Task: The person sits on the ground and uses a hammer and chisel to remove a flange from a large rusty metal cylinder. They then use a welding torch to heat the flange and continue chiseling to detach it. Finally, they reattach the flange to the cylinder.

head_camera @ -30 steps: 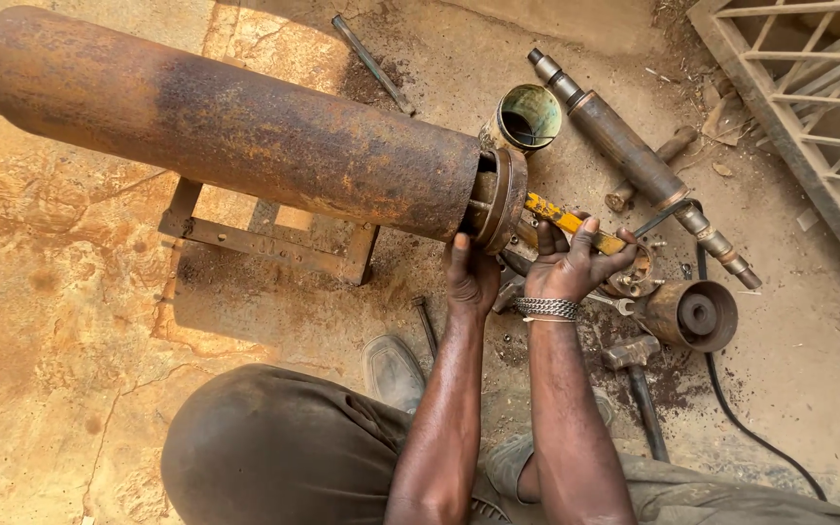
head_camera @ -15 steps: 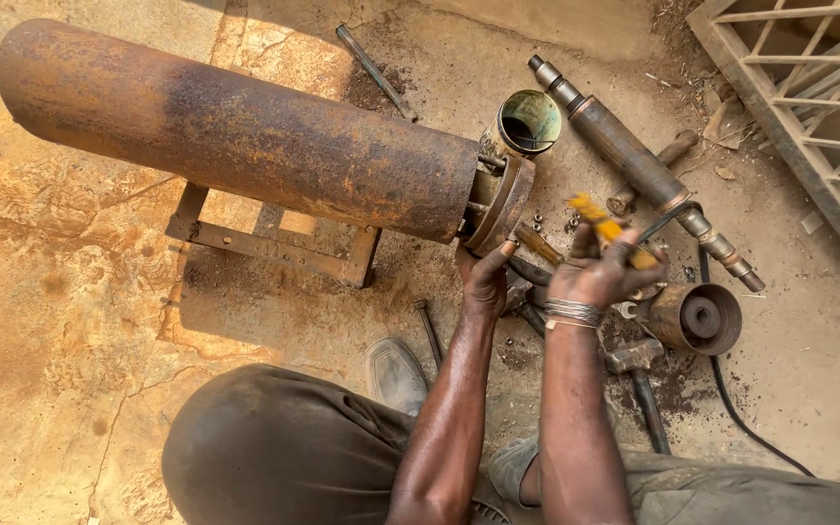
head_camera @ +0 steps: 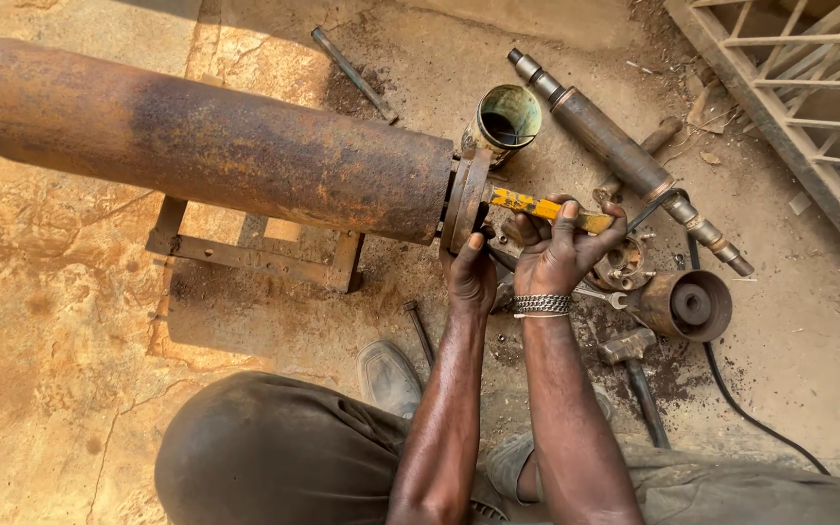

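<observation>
Head view, the cylinder: a long rusty cylinder lies on its side across the upper left of the dirt floor, raised on a low metal stand, so its flanged end sits clear of the ground and within arm's reach.

Head view, left hand: the left hand is pressed up under the flange, fingers curled against its lower rim, seemingly to steady it; it grips nothing loose.

Head view, right hand: the right hand is closed round the yellow-handled tool, fingers wrapped over the handle, a metal bracelet at the wrist. The tool lies level, its tip meeting the flange face.

Head view, floor to the right: a green tin can stands just behind the flange; a long steel shaft runs diagonally toward the right edge; a rusty cup-shaped part and a hammer lie near the right forearm, all close at hand.

Head view, top right corner: a metal grille.
</observation>
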Demonstrator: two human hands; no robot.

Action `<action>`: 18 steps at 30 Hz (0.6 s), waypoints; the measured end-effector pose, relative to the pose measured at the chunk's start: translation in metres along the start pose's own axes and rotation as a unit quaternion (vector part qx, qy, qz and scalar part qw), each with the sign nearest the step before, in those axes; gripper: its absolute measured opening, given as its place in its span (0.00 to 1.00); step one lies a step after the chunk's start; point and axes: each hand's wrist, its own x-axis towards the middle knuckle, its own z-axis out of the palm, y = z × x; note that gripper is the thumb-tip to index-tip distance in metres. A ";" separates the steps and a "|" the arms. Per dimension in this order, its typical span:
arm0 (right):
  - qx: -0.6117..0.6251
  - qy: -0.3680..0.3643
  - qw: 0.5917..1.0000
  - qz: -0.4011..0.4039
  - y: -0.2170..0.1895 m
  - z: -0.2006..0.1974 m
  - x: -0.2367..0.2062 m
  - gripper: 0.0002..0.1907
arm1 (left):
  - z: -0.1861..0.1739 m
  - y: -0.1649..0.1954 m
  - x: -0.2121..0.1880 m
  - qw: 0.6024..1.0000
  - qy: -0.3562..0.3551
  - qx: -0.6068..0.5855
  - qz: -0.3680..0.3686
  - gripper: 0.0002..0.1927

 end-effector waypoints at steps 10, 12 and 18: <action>-0.031 0.125 0.989 0.073 0.031 -0.053 0.044 0.26 | -0.028 -0.007 0.006 0.993 0.021 0.088 -0.069 0.51; -0.099 0.153 0.978 0.098 0.047 -0.064 0.054 0.29 | -0.038 -0.004 0.005 0.983 0.035 0.150 -0.100 0.54; -0.068 0.180 0.974 0.116 0.082 -0.082 0.065 0.33 | -0.025 0.056 0.005 0.573 -0.116 0.734 -0.345 0.47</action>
